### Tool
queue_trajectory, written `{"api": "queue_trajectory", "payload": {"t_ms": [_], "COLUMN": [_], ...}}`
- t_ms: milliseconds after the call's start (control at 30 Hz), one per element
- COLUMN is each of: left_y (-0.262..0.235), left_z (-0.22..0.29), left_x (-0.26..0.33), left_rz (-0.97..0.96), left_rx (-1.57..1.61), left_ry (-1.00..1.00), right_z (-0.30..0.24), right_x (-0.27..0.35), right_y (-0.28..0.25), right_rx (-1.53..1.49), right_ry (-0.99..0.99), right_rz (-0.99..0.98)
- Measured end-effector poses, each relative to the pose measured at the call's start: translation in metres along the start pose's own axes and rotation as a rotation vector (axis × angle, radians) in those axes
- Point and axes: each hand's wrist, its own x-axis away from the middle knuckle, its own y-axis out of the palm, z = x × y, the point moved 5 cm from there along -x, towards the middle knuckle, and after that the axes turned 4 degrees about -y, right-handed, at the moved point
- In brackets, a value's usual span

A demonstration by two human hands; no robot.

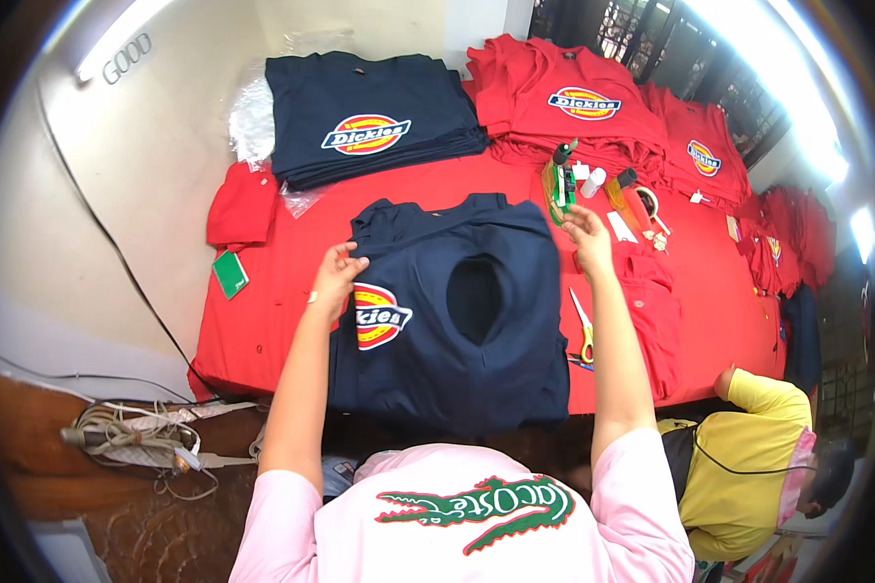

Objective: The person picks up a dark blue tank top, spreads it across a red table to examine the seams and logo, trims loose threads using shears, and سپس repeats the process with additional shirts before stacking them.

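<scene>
A navy blue sleeveless shirt (408, 282) lies partly folded on the table in front of me. Its round armhole (474, 299) faces up, and part of a colourful badge shows at its left. My left hand (336, 276) pinches the shirt's upper left side between thumb and fingers. At the opposite upper corner, my right hand (587, 233) has its fingers closed at the shirt's edge; the exact contact is small and hard to see. Just beyond the right hand stands a green tape dispenser (559, 189). Scissors (582, 325) with yellow handles lie beside the right forearm.
Behind are a navy shirt stack (369, 97) and red shirt stacks (569, 83). A green booklet (229, 274) lies left, below folded red cloth (240, 206). A tape roll (647, 202) sits right. A person in yellow (739, 476) is at lower right; bundled cables (136, 432) lie lower left.
</scene>
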Motion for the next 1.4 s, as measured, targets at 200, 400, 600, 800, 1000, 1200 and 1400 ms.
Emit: {"api": "queue_trajectory", "payload": {"t_ms": [200,400,600,800,1000,1200,1400], "left_y": [-0.043,-0.027,-0.032,-0.055,-0.063,-0.078,0.049], "left_z": [-0.089,-0.097,-0.117,-0.120,-0.120,-0.152,-0.038], "left_x": [-0.013,0.048,0.081,0.099,0.114,0.127,0.114], "left_rz": [0.167,0.116,0.470,0.608,0.521,0.387,0.322], "left_rx": [0.035,-0.140,-0.529,-0.527,-0.143,-0.117,-0.953], "left_ry": [-0.198,-0.352,-0.039,-0.027,-0.254,-0.024,0.566], "right_z": [0.060,0.096,0.074,0.128,0.118,0.041,0.049], "right_x": [0.073,0.180,0.159,0.164,0.164,0.170,0.197], "right_y": [0.002,0.002,0.008,-0.041,-0.033,-0.012,-0.058], "right_rx": [0.037,0.566,0.682,0.405,0.062,0.721,0.864], "right_ry": [0.070,0.085,-0.060,0.144,0.477,-0.092,0.005], "right_rz": [0.042,0.157,0.146,0.258,0.212,0.272,0.201]}}
